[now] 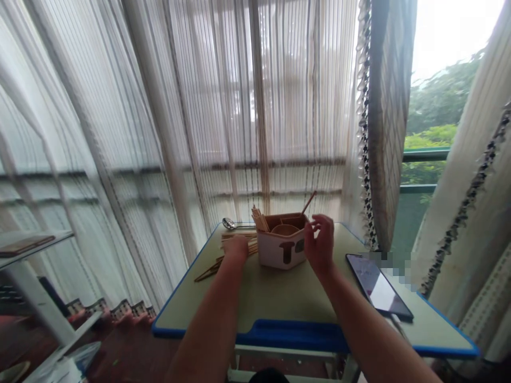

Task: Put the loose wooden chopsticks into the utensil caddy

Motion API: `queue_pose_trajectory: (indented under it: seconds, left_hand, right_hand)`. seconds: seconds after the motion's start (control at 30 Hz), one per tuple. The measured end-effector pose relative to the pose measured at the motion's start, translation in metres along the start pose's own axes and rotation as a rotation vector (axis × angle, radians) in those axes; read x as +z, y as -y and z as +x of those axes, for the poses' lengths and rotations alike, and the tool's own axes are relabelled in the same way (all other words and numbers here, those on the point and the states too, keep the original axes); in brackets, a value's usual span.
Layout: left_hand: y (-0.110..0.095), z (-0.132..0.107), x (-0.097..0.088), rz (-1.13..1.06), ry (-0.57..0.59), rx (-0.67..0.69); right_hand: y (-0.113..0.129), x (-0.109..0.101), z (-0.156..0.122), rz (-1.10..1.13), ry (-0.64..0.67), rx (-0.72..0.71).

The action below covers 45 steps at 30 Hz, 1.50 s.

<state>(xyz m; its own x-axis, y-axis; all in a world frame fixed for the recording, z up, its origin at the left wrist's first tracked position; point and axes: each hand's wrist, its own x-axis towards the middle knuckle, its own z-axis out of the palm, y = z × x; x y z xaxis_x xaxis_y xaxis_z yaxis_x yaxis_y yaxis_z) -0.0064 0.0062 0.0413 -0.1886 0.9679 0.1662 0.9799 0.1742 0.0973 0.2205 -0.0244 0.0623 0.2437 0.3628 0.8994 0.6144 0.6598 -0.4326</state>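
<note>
A white box [279,250] with dark markings stands at the far middle of the small table [279,298]. It has wooden compartments holding chopsticks [259,218] and a wooden spoon handle [308,202]. My left hand [235,247] rests palm down, fingers curled over a pile of chopsticks [223,255] lying on the table left of the box. My right hand [319,242] hovers beside the box's right edge, fingers apart and slightly curled, holding nothing visible.
A metal spoon [230,223] lies behind the chopstick pile. A phone [377,287] lies on the table's right side. Sheer curtains hang close behind the table. A grey shelf [27,244] stands at the left. The table has a blue rim.
</note>
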Motion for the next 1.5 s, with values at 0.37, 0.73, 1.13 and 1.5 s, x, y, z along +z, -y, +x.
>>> queue_pose_trajectory:
  seconds: [0.37, 0.73, 1.13, 1.5]
  left_hand:
    - [-0.01, -0.019, -0.034, -0.229, -1.009, 0.057]
    - [-0.034, -0.043, -0.022, -0.206, -1.25, 0.766]
    - [-0.051, -0.05, -0.012, -0.207, -1.126, 0.813]
    - [-0.064, -0.047, 0.003, -0.375, -0.958, 0.891]
  right_hand:
    - [-0.014, 0.009, -0.022, 0.097, 0.083, 0.028]
    - [0.007, 0.0, -0.017, 0.471, 0.114, 0.024]
    - [0.014, -0.014, 0.005, 0.624, -0.266, 0.347]
    - [-0.004, -0.01, 0.011, 0.886, 0.103, 0.524]
